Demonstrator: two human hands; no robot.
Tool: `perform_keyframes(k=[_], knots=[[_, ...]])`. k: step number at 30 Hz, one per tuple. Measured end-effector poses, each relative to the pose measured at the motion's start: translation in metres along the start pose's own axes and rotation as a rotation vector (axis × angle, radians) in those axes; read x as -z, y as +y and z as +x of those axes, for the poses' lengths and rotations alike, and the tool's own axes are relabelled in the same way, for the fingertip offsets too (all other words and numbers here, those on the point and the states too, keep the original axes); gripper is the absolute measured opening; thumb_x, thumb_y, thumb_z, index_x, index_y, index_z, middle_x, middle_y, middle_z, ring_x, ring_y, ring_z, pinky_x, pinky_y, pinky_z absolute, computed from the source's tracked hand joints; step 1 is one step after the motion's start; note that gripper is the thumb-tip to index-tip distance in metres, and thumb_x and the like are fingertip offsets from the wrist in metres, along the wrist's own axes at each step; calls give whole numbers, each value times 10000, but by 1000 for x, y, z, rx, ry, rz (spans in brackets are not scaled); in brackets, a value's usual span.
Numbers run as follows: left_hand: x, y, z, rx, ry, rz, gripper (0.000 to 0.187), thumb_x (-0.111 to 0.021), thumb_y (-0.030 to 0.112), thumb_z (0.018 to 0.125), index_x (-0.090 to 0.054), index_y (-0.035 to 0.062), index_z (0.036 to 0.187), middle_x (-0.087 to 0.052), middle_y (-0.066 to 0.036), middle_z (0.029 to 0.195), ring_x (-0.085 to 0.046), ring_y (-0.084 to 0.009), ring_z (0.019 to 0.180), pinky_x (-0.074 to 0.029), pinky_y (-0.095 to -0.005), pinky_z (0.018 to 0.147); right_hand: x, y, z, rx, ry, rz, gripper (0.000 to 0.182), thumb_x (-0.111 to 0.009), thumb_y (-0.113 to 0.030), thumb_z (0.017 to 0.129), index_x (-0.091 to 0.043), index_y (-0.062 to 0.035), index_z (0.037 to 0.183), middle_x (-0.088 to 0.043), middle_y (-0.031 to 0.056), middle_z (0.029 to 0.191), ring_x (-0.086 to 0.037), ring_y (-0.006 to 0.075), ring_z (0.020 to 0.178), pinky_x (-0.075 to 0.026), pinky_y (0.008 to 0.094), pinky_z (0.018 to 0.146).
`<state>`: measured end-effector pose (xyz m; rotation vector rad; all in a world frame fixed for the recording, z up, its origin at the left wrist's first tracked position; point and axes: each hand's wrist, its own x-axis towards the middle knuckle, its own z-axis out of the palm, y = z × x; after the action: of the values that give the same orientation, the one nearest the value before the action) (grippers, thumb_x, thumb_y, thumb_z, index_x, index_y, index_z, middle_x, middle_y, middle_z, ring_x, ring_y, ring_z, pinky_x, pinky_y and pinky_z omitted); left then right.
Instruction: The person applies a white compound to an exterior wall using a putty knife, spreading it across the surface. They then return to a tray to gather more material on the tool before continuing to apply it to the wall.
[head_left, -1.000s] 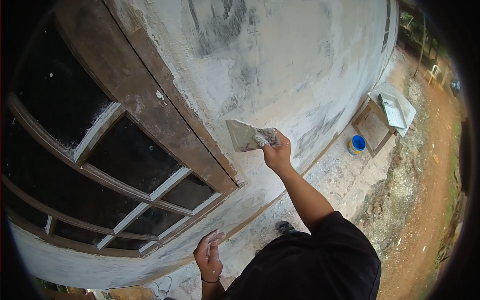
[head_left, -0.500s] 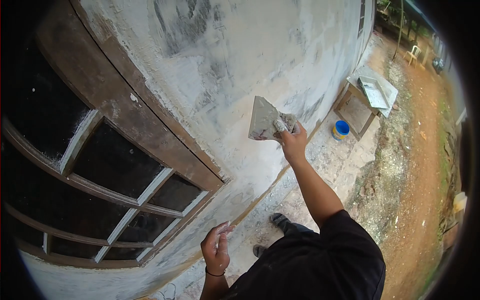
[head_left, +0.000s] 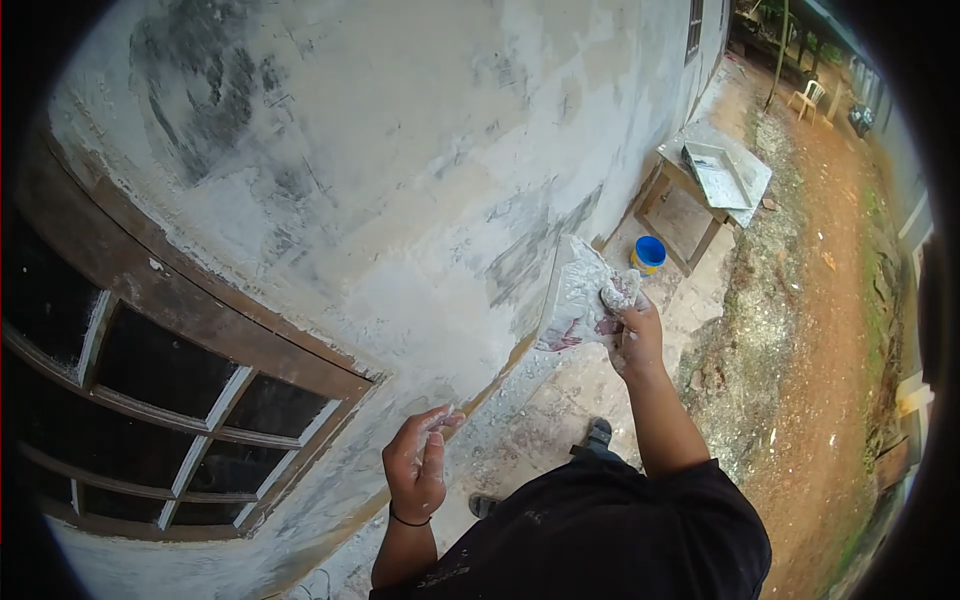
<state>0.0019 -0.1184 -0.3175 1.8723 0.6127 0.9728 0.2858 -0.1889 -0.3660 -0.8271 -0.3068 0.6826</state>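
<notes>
My right hand (head_left: 637, 338) is wrapped round the handle of a wide putty knife (head_left: 574, 300). White putty coats the blade, with some reddish patches near its lower edge, and the handle is caked as well. In this view the blade overlaps the foot of the plastered wall (head_left: 430, 210). Lower left, my left hand (head_left: 416, 460) is held in front of the wall base, its fingers curled and pressed together with the thumb close under them. White smears cover these fingertips, and I cannot tell what, if anything, is between them.
A brown-framed window (head_left: 200, 350) with dark panes fills the left. Along the wall stand a blue bucket (head_left: 649, 254) and a small wooden table (head_left: 690, 215) bearing a paint tray (head_left: 716, 176). A dirt path (head_left: 820, 330) runs at right, with a plastic chair (head_left: 808, 98) far off.
The putty knife in my right hand has come down and right, away from the upper wall, and its blade has turned. My left hand has shifted slightly up and left. The camera view has turned.
</notes>
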Motion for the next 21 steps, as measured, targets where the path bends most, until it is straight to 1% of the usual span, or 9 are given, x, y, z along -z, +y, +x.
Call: perform_keyframes(k=[4, 6, 10, 12, 13, 15, 16, 18, 21], knots=[[-94, 0, 44, 1, 5, -12, 250, -448, 65, 881, -569, -57, 1064, -653, -166, 916, -632, -227, 883, -458, -323, 835, 72, -57, 48, 12, 16, 24, 207, -620, -96, 809, -588, -9, 994, -638, 43, 856, -617, 107, 687, -494, 225, 562], [-146, 6, 73, -9, -72, -29, 254, -449, 54, 873, -565, -57, 1070, -653, -166, 909, -633, -230, 878, -460, -325, 832, 111, -89, 56, 16, 84, 34, 200, -621, -101, 810, -590, -11, 987, -637, 39, 850, -613, 105, 680, -492, 224, 556], [-231, 28, 132, -170, -250, -39, 274, -459, 54, 856, -558, -50, 1089, -647, -176, 926, -633, -245, 883, -467, -333, 822, 155, -156, 72, 55, 93, 7, 203, -630, -121, 811, -588, -19, 982, -629, 33, 831, -596, 97, 652, -490, 215, 528], [-263, 42, 158, -329, -359, 29, 288, -472, 62, 833, -558, -45, 1087, -646, -176, 931, -630, -270, 874, -472, -346, 817, 169, -184, 78, 89, 132, -13, 222, -642, -117, 791, -582, -33, 987, -616, 24, 814, -601, 99, 672, -495, 219, 576], [-280, 47, 170, -333, -386, 21, 288, -472, 62, 833, -558, -45, 1087, -646, -176, 931, -630, -270, 874, -472, -346, 817, 171, -200, 79, 78, 146, 4, 212, -652, -106, 779, -580, -37, 966, -612, 20, 812, -599, 98, 695, -493, 219, 615], [-312, 55, 191, -464, -447, -52, 295, -484, 63, 803, -557, -38, 1071, -645, -174, 929, -622, -295, 854, -478, -362, 799, 181, -221, 86, 111, 167, 28, 216, -658, -109, 773, -579, -39, 962, -611, 18, 811, -598, 97, 695, -493, 219, 616], [-329, 57, 202, -465, -489, -66, 295, -484, 63, 803, -557, -38, 1071, -645, -174, 929, -622, -295, 854, -478, -362, 799, 189, -228, 90, 139, 155, 39, 220, -664, -112, 767, -579, -40, 957, -610, 17, 810, -597, 96, 694, -493, 218, 617], [-365, 63, 226, -587, -567, -168, 292, -486, 54, 781, -552, -33, 1052, -645, -175, 932, -614, -304, 840, -481, -370, 774, 206, -237, 99, 183, 236, 65, 248, -676, -121, 755, -579, -34, 966, -616, 25, 808, -601, 100, 665, -497, 214, 578], [-417, 63, 263, -626, -647, -242, 278, -491, 66, 793, -547, -19, 1051, -640, -176, 929, -612, -298, 841, -480, -367, 754, 226, -255, 119, 176, 290, 84, 271, -676, -120, 751, -579, 3, 972, -634, 57, 800, -615, 104, 628, -500, 192, 521]])
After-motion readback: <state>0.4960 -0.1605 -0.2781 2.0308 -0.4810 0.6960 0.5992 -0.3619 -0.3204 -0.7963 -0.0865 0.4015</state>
